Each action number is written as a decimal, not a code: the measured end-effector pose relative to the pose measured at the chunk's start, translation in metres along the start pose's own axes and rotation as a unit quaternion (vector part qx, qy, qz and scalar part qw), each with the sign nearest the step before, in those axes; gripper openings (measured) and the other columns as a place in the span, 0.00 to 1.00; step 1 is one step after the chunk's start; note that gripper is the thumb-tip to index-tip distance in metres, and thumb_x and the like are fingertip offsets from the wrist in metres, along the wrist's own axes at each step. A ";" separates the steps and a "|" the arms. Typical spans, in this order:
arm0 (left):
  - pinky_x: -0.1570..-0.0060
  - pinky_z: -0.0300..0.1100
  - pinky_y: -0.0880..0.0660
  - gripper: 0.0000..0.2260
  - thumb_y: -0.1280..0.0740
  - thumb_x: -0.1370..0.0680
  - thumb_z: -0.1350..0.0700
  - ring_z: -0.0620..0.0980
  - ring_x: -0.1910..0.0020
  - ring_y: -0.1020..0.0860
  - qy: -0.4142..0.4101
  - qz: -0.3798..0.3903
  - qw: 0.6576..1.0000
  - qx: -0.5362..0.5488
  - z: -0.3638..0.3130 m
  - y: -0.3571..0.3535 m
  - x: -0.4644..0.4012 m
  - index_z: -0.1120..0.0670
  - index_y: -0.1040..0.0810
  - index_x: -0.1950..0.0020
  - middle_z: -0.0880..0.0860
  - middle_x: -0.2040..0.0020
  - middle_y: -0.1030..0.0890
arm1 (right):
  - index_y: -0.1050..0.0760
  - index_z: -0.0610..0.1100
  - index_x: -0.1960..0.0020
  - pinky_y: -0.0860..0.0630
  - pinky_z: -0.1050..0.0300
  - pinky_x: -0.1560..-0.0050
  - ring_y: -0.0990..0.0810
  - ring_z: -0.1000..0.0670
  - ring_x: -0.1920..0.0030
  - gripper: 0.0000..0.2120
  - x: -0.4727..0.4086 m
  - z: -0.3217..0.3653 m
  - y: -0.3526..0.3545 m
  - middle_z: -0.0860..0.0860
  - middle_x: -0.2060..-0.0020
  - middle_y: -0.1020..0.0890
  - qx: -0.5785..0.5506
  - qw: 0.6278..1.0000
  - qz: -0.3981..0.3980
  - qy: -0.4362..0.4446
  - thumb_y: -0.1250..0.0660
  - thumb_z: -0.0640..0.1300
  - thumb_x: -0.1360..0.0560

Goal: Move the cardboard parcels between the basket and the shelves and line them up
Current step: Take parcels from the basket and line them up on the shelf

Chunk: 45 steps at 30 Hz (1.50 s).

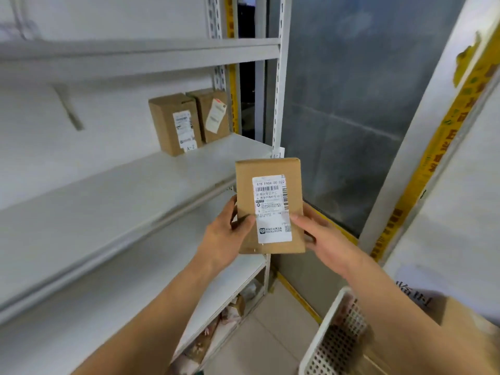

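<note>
On the white metal shelf (113, 185), 2 brown cardboard parcels with white labels (177, 123) already stand upright side by side near the right post. In front of the shelf, the left hand (224, 236) and right hand (322, 239) each grip a lower edge of a 3rd brown labelled cardboard parcel (270, 207), held upright in the air. By my reading it goes beside those 2 next. The white perforated plastic basket (332, 334) sits lower right; its contents are unclear.

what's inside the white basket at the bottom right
The white perforated basket shows blurred brownish shapes through its holes, perhaps parcels, but that cannot be told. The right forearm covers much of its inside. Both hands hold a labelled cardboard parcel above it.
</note>
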<state>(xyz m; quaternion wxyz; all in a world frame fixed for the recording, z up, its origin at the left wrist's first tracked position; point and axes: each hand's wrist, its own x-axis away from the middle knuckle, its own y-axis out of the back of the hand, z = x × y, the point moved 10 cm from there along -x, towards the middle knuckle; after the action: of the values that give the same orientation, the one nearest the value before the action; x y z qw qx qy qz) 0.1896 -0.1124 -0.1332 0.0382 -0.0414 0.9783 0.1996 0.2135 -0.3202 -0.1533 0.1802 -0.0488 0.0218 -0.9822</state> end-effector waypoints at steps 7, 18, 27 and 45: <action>0.35 0.42 0.24 0.24 0.34 0.16 0.47 0.45 0.35 0.20 -0.032 -0.081 0.996 -0.033 0.009 0.136 -0.013 0.38 0.35 0.21 0.41 0.34 0.19 | 0.35 0.62 0.20 0.27 0.45 0.27 0.21 0.53 0.30 0.34 -0.068 0.040 -0.112 0.61 0.33 0.18 0.057 0.997 0.045 0.016 0.26 0.54 0.22; 0.42 0.41 0.23 0.26 0.38 0.14 0.52 0.51 0.39 0.19 -0.025 -0.172 0.978 -0.112 0.069 0.298 -0.032 0.41 0.41 0.18 0.47 0.32 0.19 | 0.25 0.67 0.32 0.23 0.50 0.30 0.17 0.60 0.39 0.20 -0.170 0.058 -0.270 0.65 0.40 0.15 0.125 0.985 0.031 0.112 0.28 0.46 0.18; 0.36 0.55 0.21 0.29 0.36 0.16 0.52 0.58 0.30 0.22 0.027 -0.236 0.963 -0.129 0.123 0.343 -0.061 0.41 0.44 0.17 0.50 0.27 0.22 | 0.26 0.61 0.26 0.25 0.58 0.31 0.21 0.62 0.34 0.21 -0.266 0.049 -0.320 0.64 0.36 0.17 0.189 0.967 0.083 0.151 0.32 0.44 0.16; 0.43 0.43 0.20 0.31 0.30 0.21 0.53 0.46 0.42 0.20 0.067 -0.327 0.942 -0.033 0.142 0.341 -0.208 0.31 0.35 0.23 0.38 0.35 0.23 | 0.33 0.59 0.21 0.27 0.52 0.27 0.23 0.52 0.30 0.24 -0.464 0.040 -0.294 0.55 0.30 0.20 0.200 0.966 0.102 0.128 0.34 0.49 0.16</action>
<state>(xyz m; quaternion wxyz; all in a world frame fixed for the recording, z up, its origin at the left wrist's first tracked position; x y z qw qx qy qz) 0.3722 0.2697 -0.1119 0.0348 -0.3739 0.9037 0.2055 0.5458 0.1182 -0.1369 0.2810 0.1163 -0.1470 -0.9412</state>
